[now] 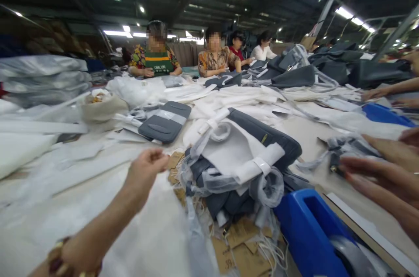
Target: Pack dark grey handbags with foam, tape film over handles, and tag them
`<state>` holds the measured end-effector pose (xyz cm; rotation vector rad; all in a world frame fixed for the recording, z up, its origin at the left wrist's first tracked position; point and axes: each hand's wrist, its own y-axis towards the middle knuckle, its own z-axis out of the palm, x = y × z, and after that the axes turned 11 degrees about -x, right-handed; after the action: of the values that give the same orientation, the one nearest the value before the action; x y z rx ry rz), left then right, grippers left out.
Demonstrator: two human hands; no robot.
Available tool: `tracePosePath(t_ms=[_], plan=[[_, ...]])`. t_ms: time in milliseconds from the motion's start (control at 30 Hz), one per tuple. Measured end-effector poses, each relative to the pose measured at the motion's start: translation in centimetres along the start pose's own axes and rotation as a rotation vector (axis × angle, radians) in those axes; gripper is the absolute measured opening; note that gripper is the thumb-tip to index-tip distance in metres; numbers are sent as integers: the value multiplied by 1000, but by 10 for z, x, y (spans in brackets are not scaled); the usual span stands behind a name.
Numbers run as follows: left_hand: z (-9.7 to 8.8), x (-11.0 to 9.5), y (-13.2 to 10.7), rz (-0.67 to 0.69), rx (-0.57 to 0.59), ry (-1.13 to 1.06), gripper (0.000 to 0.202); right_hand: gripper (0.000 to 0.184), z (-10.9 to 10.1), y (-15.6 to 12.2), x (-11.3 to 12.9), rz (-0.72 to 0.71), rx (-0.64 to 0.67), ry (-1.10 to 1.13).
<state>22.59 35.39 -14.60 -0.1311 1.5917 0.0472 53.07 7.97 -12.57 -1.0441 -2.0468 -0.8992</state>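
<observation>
My left hand [145,172] reaches forward over a white plastic-covered sheet [150,233], its fingertips pinched together; what they hold is too small to make out. A bracelet shows on that wrist. My right hand [379,172] comes in from the right edge, motion-blurred, with fingers stretched flat toward a small grey strap bundle in clear plastic [340,150]. Between the hands lies a grey bag [262,135] wrapped in white fabric and loose clear film.
A blue tape dispenser [307,224] stands at the near right beside brown card tags [240,242] with strings. A grey pad [165,122] lies further back. Bagged stacks [42,76] rise at left. Several seated people work across the table [306,135]; another person's arm [386,91] rests at right.
</observation>
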Motion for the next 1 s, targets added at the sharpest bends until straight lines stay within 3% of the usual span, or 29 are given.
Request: tracePosePath(t_ms=[67, 167, 267, 400, 567, 733, 833, 933, 1000], plan=[[-10, 5, -35, -202, 111, 48, 18, 52, 12, 16, 31, -26, -53, -33], [-9, 11, -65, -513, 228, 0, 19, 57, 42, 35, 59, 44, 59, 35], [8, 8, -71, -652, 242, -48, 23, 58, 68, 47, 58, 110, 124, 90], [31, 4, -73, -774, 223, -133, 16, 49, 79, 58, 41, 119, 185, 116], [45, 6, -77, -850, 189, -213, 14, 40, 81, 64, 32, 148, 327, 223], [52, -11, -70, -827, 262, -322, 39, 37, 85, 71, 23, 232, 333, 317], [54, -20, -64, -738, 382, -454, 45, 34, 86, 76, 15, 308, 299, 373], [59, -18, -60, -662, 601, -649, 49, 32, 87, 80, 5, 381, 257, 420], [67, -10, -60, -630, 633, -734, 50, 31, 88, 83, -2, 419, 230, 448]])
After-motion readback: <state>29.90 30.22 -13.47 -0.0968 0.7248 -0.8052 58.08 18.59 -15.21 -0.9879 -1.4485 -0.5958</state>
